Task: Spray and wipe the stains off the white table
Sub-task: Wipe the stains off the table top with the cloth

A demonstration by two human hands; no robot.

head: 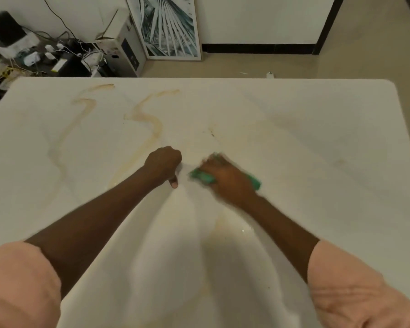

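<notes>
On the floor beyond the far left corner of the white desk point(317, 129) lies a clutter of cables and chargers point(43, 55), with a white box point(124, 52) beside it. On the desk's left part run two wavy brown stains point(149, 119), both farther from the person than the left hand point(162, 165). That hand sits near the middle of the desk, its fingers curled into a fist with the thumb pointing back toward the person; something pale shows at its right edge, too unclear to name. A framed leaf picture point(168, 27) leans on the wall beyond the desk, above that hand. Just right of the left hand, the right hand point(225, 178), blurred, presses a green cloth point(255, 182) against the desk; whether its fingers clamp round the cloth cannot be told. Pink sleeves point(17, 285) cover both upper arms nearest the camera.
</notes>
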